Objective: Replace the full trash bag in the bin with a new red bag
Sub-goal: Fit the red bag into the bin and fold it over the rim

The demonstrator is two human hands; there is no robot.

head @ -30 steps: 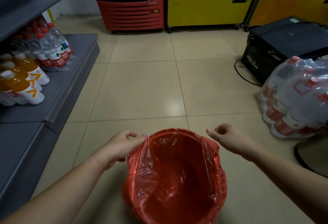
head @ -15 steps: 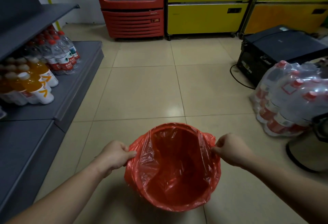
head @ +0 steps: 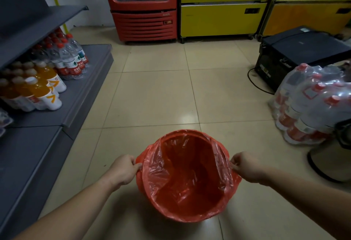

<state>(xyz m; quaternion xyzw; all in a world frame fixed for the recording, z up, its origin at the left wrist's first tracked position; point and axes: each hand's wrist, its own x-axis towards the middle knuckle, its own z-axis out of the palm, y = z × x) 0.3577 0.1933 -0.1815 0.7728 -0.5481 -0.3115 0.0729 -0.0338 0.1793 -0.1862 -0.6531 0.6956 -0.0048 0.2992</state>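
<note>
— Where is the thin red plastic bag [head: 187, 178]?
— Lining the bin on the tiled floor [head: 152, 95]; left hand [head: 122, 169] and right hand [head: 246, 166] pinch its opposite rim edges.
— Any writing?
— Bottle labels, too blurred to read.

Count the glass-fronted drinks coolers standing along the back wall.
3: a red glass-fronted cooler at left, a yellow glass-fronted cooler in the middle, and a yellow-and-orange cooler at right, partly cut off by the frame; more may stand beyond it.
</note>
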